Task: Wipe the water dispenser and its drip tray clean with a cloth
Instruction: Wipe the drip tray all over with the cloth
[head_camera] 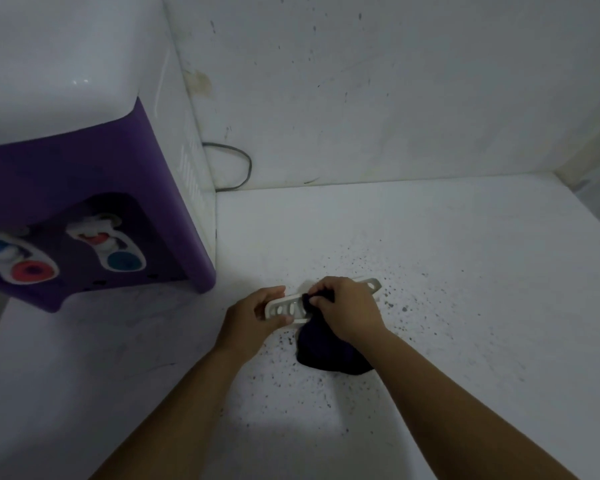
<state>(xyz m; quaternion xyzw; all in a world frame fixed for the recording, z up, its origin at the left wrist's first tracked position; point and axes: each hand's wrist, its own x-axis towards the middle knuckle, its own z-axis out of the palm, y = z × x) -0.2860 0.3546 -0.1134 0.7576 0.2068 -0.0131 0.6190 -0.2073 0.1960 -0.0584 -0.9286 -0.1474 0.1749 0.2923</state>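
White, scuffed walls meet in a corner behind a pale surface (430,254) peppered with small dark specks; whether it is a desk or the floor cannot be told from the head view. A dark cable (241,168) loops against the wall just behind the water dispenser (94,161), which stands at the left edge of that surface. Its top is white and glossy, its front purple, and two white taps sit in a dark recess on the front: the left tap (21,261) ends in a red disc, the right tap (118,251) in a blue one.

Well to the right of the dispenser, near the middle of the surface, the white drip tray (284,308) lies with its slotted holes facing up, apart from the machine. The left hand (253,317) has its grip closed on the tray's left end, thumb on the near edge and fingers curled over the far edge. The right hand (347,306) has its grip bunched around a dark cloth (326,351), pinching a fold of it down onto the middle of the tray. The rest of the cloth hangs below the right wrist and rests in a heap on the speckled surface. The tray's right end pokes out beyond the right hand's knuckles. Both bare forearms reach in from the bottom.
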